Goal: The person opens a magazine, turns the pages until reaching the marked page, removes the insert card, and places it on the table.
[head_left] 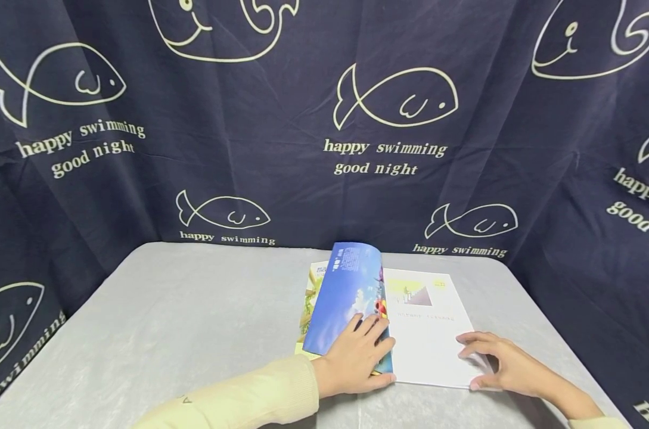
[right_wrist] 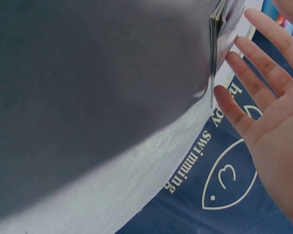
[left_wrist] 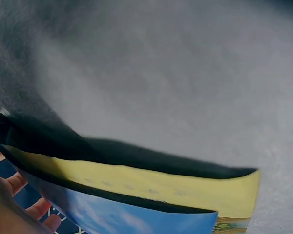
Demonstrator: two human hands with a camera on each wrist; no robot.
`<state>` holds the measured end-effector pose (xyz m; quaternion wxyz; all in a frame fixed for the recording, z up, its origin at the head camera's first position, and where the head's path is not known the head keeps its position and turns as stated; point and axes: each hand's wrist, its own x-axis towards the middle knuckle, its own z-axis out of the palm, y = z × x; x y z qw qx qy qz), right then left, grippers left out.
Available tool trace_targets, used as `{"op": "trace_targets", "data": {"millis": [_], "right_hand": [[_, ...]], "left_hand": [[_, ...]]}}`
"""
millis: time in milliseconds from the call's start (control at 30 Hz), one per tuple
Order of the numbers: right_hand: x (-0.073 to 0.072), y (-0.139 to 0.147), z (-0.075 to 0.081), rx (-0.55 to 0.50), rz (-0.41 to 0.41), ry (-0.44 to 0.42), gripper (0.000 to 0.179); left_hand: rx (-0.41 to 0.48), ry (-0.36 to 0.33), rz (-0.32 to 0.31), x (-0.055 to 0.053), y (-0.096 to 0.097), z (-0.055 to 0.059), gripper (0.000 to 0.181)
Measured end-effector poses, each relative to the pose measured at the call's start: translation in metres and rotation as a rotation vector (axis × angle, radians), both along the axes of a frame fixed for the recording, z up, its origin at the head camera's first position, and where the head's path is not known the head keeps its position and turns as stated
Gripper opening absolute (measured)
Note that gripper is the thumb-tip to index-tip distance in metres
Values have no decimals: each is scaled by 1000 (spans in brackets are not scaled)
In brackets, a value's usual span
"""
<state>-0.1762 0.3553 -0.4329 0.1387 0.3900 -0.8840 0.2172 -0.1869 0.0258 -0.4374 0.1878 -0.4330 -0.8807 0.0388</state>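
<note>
Cream-sleeved left hand (head_left: 353, 360) rests on book (head_left: 418, 345) (long axis toward curtain (head_left: 297, 149)).

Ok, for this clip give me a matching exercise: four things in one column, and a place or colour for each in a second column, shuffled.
Column one:
1. left hand
2. right hand
3. curtain
4. table

Column two:
A. light grey, beneath the pages
B. at the right edge of the white page
C. dark blue, hanging at the back
D. on the blue page

Right pairs: 1-D, 2-B, 3-C, 4-A.
</note>
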Motion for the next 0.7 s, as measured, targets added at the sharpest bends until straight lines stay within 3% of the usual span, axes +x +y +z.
{"op": "trace_targets", "data": {"millis": [200, 400, 533, 700], "right_hand": [[1, 0, 2, 2, -7, 8, 39], [1, -2, 5, -23, 1, 25, 39], [1, -2, 5, -41, 23, 37, 43], [-1, 2, 2, -50, 21, 37, 52]], "left_hand": [[3, 4, -1, 0, 0, -1, 53], [-19, -72, -3, 0, 0, 1, 52], [-25, -106, -5, 0, -1, 1, 50], [-25, -93, -6, 0, -2, 0, 49]]}}
